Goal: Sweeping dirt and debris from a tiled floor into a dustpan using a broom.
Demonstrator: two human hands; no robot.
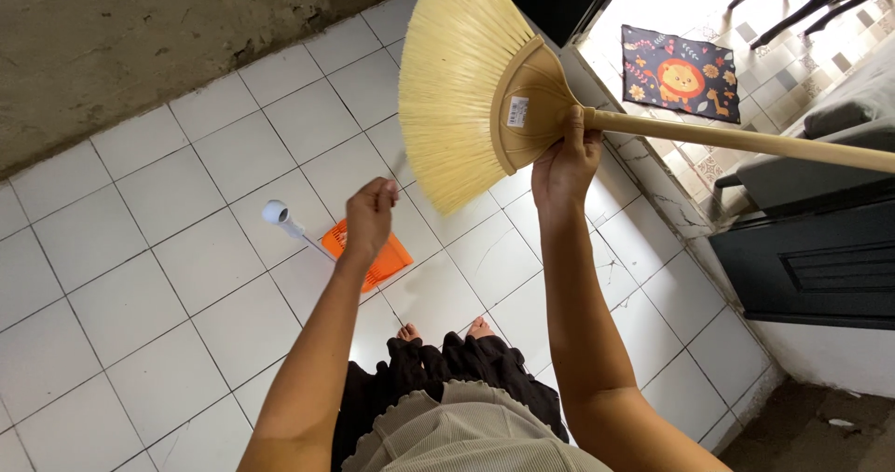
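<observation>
Two hands are raised — the right hand (564, 166) grips the broom (485, 85) at its neck, the left hand (371, 215) loosely curled, holding nothing, above an orange dustpan (396, 259) on the floor (168, 229).

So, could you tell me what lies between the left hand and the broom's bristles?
Nothing lies there. In the head view the left hand hangs just left of the bristles, apart from them, with only white floor tiles far below.

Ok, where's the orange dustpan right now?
In the head view, the orange dustpan lies on the white tiled floor, partly hidden behind the left hand, beside a white pipe.
</observation>
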